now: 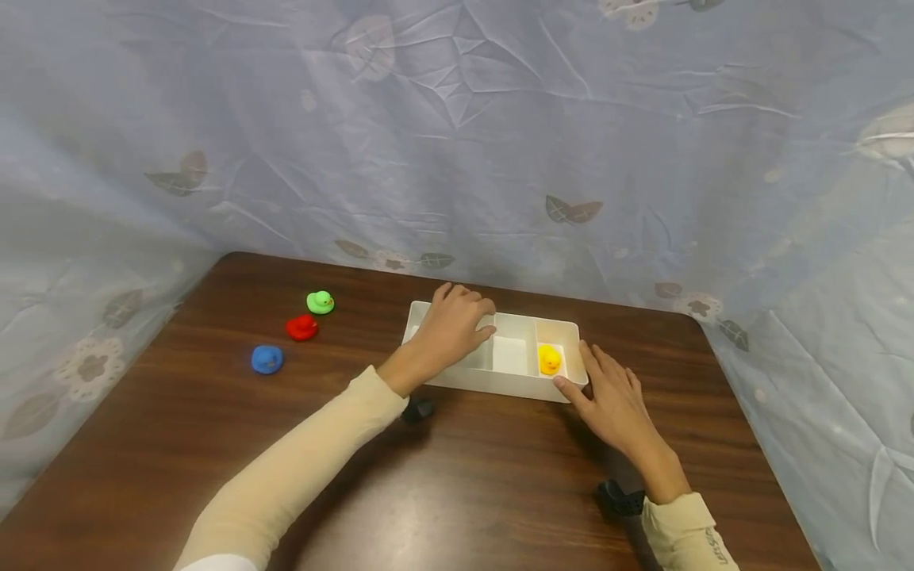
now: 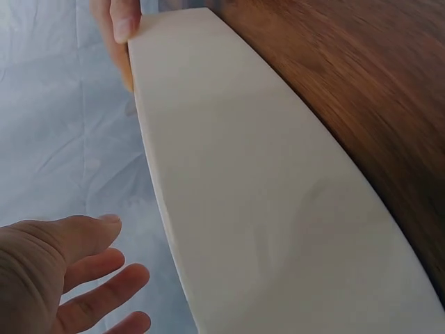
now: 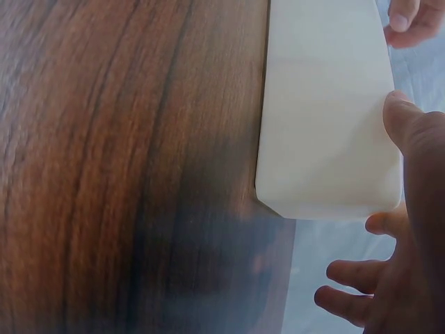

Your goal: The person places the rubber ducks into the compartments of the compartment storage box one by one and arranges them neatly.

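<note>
A white divided box (image 1: 493, 382) sits on the table, with a yellow rubber duck (image 1: 549, 360) in its right-hand compartment. The middle compartment is bare, and the left one is partly hidden behind my left hand (image 1: 451, 327). That hand hovers over the box with loosely bent fingers and nothing between them; the left wrist view shows its fingers (image 2: 104, 296) spread apart above the rim. My right hand (image 1: 616, 400) holds the box's near right corner, thumb (image 3: 401, 118) at the front rim and index finger against the end wall, other fingers extended.
Left of the box, a green duck (image 1: 320, 302), a red duck (image 1: 302, 327) and a blue duck (image 1: 267, 360) stand in a slanting row on the brown wooden table (image 1: 357, 507). Pale patterned cloth (image 1: 457, 159) hangs behind and beside the table.
</note>
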Demonstrator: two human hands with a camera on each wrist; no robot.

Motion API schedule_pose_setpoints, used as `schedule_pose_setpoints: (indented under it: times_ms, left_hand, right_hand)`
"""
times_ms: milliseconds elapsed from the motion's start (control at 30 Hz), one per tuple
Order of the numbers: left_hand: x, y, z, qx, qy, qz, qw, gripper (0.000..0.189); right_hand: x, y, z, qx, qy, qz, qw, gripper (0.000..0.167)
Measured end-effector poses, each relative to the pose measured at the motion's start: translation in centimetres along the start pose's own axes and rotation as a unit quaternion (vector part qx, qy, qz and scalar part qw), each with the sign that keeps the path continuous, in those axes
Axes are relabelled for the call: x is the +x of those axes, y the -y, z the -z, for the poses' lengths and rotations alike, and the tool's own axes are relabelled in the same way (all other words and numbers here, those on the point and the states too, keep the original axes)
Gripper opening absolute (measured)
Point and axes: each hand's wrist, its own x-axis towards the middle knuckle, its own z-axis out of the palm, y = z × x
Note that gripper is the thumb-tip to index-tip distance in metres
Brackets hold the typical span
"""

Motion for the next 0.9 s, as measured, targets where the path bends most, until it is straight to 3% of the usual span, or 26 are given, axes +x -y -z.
schedule_pose_setpoints:
  times_ms: [300,900]
  left_hand:
    - [-1.6,2.2,0.7,0.01,-0.015,0.023,0.9996,0.036]
    - [-5.6,6.4,3.5,0.002,-0.07,0.079,0.9944,0.032]
  right_hand:
    - [0.0,-0.1,0.2,-0.001,0.003,0.0,1.0,0.091]
    - [0.0,0.0,0.1,-0.004,0.005,0.002,1.0,0.092]
